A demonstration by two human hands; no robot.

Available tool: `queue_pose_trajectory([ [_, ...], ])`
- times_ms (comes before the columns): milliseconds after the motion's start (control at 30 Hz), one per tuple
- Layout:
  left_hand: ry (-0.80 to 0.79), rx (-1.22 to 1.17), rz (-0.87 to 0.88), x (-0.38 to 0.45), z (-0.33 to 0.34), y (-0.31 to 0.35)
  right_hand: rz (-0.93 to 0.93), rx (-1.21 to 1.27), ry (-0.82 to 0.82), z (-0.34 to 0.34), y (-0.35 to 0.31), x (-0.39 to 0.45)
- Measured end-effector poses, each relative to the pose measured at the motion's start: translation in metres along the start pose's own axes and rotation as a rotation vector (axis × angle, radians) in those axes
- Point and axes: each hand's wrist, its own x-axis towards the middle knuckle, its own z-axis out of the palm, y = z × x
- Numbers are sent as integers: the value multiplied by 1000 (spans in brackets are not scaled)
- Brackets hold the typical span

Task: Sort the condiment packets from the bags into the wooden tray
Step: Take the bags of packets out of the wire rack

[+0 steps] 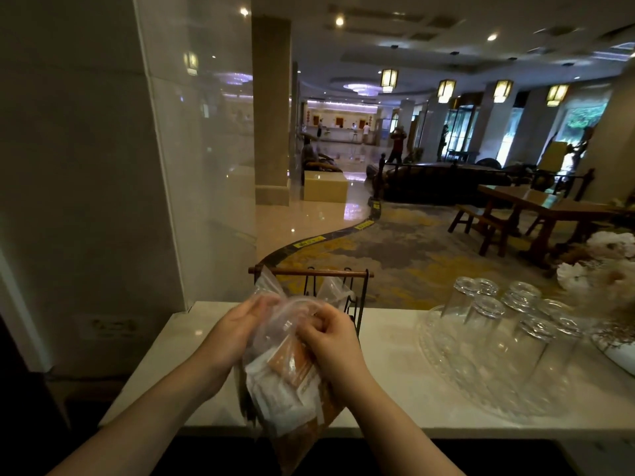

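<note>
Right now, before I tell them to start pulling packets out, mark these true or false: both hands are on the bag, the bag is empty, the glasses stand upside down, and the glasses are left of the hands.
1. Both hands hold the plastic bag: true, left hand and right hand grip its top.
2. The bag is empty: false, white and brown packets fill it.
3. The glasses stand upside down: true.
4. The glasses are left of the hands: false, they are to the right.

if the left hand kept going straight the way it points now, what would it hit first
Most likely the clear plastic bag that the left hand already grips at its top. Beyond it lies the right hand, on the bag's other side. Depth is hard to judge here.
</note>
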Motion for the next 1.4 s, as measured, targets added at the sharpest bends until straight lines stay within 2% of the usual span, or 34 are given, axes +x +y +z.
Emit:
queue_pose_trajectory([
  [67, -107, 62, -13, -2, 0, -12, 35, -100, 33, 9, 11, -3],
  [133, -192, 99, -119, -1, 0, -21, 95, -135, 24, 17, 21, -8],
  [233, -272, 255, -182, -1, 0, -31, 83, -202, 33, 22, 25, -14],
  [400, -68, 623, 75, 1, -9, -18, 126, -173, -36, 8, 30, -2],
  [467, -50, 800, 136, 14, -15, -10, 95, -203, 28, -9, 37, 14],
  [500, -54, 872, 172, 22, -18, -6, 38, -307, 114, -18, 41, 24],
  [567, -76, 986, 250, 34, -20, 2, -145, -695, 278, -36, 51, 43],
  [667, -123, 1219, 410, 63, -21, 0, -342, -1291, 313, -47, 64, 65],
  [733, -121, 1355, 499, 78, -18, -4, -293, -1431, 317, -43, 66, 72],
  [867, -121, 1420, 456, 97, -15, -17, -162, -1454, 281, -38, 61, 80],
  [1067, -101, 1453, 485, 101, -13, -20, -280, -1444, 135, -22, 61, 87],
  [1233, -80, 1536, 435, 97, -8, -17, -260, -1001, 237, -23, 55, 76],
  [1400, -30, 1583, 417, 89, 7, -23, -328, -575, 335, -43, 26, 37],
])
